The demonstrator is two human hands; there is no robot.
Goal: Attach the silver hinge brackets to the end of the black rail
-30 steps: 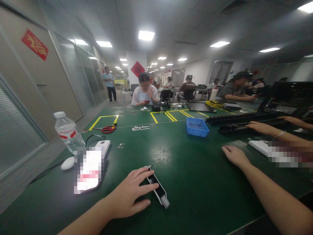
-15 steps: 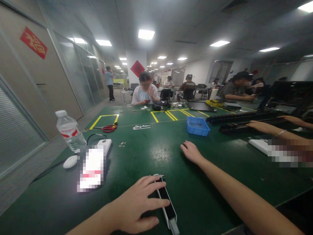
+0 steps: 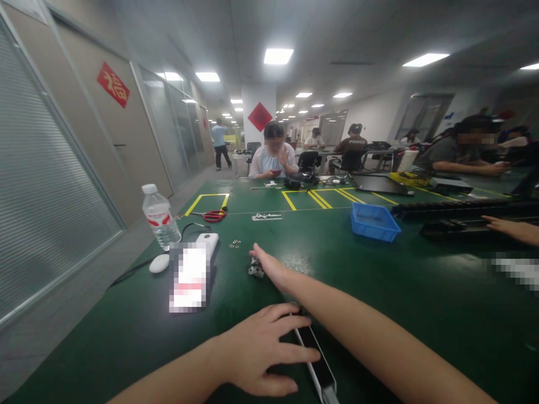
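Note:
My left hand (image 3: 265, 350) lies near the table's front edge with its fingers spread over a long black bar with white ends (image 3: 319, 367), pinning it to the green table (image 3: 379, 292). My right arm crosses over that bar. Further out, my right hand (image 3: 272, 268) has its fingertips on a small metal part (image 3: 255, 271). Whether the fingers have closed on the part is hidden by the hand.
To the left lie a lit phone (image 3: 189, 276), a white mouse (image 3: 159, 263), a water bottle (image 3: 159, 217), small washers (image 3: 234, 244) and red scissors (image 3: 214, 215). A blue bin (image 3: 374, 221) and black rails (image 3: 463, 209) sit to the right, by a co-worker's hand (image 3: 511, 229).
My right hand has swept left across the table from the right side to the small metal part. My left hand has stayed on the black bar. The view has turned left.

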